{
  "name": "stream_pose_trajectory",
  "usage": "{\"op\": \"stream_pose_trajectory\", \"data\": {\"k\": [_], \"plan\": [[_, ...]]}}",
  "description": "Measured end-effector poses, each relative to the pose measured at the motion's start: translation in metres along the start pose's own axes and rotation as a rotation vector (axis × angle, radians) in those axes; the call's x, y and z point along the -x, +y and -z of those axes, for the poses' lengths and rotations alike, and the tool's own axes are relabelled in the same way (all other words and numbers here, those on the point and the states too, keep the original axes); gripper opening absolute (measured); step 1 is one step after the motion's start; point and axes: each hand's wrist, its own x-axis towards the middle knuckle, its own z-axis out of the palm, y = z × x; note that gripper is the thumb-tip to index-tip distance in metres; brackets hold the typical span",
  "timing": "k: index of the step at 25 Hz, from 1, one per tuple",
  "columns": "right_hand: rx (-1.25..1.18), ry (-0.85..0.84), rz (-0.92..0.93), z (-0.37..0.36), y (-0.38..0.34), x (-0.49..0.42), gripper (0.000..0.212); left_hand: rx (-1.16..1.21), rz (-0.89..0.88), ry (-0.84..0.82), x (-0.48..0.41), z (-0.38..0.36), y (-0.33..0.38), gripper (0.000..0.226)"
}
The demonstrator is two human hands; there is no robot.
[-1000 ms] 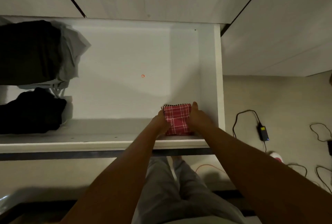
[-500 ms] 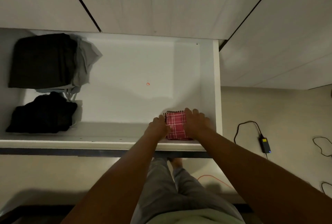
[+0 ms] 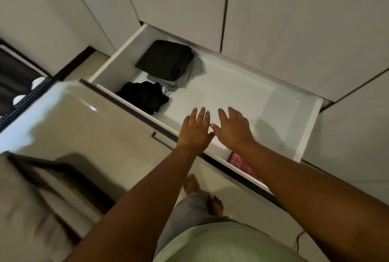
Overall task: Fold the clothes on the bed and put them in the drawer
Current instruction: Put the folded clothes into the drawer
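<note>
Over the drawer (image 3: 307, 133) our left hand (image 3: 194, 130) and right hand (image 3: 233, 130) now hover open, fingers spread, holding nothing; half a second ago both pressed on the red checked cloth (image 3: 242, 165). That cloth lies in the drawer's near right corner, partly hidden under our right forearm.

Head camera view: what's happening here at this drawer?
A person stands at the open drawer, with the left hand and right hand both open, empty and held side by side above its front part. A folded red plaid cloth lies inside at the front right corner, partly hidden by the right forearm and touched by neither hand. At the left end sit a folded black garment on top of a grey garment, and a black bundle nearer the front.
</note>
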Motion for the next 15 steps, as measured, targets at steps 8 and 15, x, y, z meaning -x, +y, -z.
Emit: {"op": "stream_pose_trajectory", "data": {"k": [8, 15], "plan": [[0.149, 0.000, 0.541, -0.006, -0.169, 0.015, 0.069, 0.114, 0.498, 0.119, 0.146, -0.004, -0.123, 0.080], [0.293, -0.155, 1.043, -0.070, -0.358, 0.102, 0.069, 0.353, 1.118, 0.162, 0.346, -0.070, -0.196, 0.083]]}}
